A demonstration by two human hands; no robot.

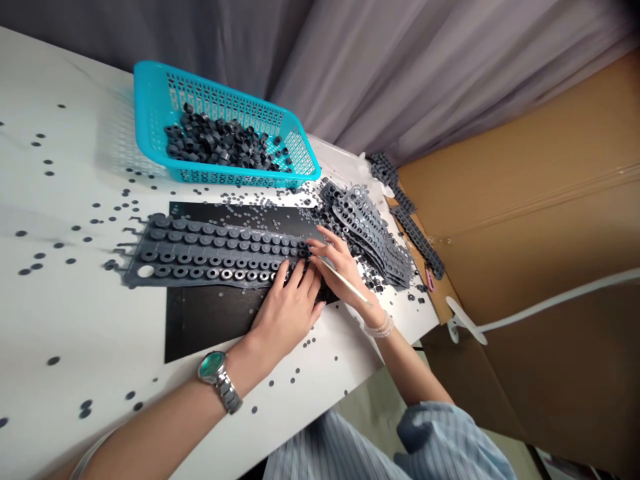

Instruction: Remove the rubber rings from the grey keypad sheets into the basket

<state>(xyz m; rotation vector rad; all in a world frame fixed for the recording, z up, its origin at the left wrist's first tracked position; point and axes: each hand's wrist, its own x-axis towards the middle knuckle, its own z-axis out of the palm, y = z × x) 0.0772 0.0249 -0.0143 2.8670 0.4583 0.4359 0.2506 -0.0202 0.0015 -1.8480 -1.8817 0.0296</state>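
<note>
Head view, the only one.

Hidden or unclear: the right end of the sheet [215, 250] lies under both hands, so its edge there cannot be seen. The front tip of the stick [345, 281] is hidden among the fingers; where it meets the sheet cannot be told. The left forearm is cut off at the bottom edge, and the carton [525, 200] at the right edge. The specks [55, 245] strewn over the table [75, 320] are too small to make out in shape.

Containers: the blue basket [150, 107] stands at the far side of the table, just beyond the sheet. It holds a heap of dark rings [220, 143]. The carton's inside is not visible.

Left hand [287, 310]: flat, fingers spread and extended, palm down on the sheet's near right corner; it grips nothing.

Right hand [340, 263]: fingers curled around the thin pale stick, fingertips touching the sheet just beyond the left hand.

The sheet is grey with rows of rings. It lies flat on a black mat [215, 320] at mid-table. A stack [373, 233] of similar sheets lies just right of the hands.
</note>
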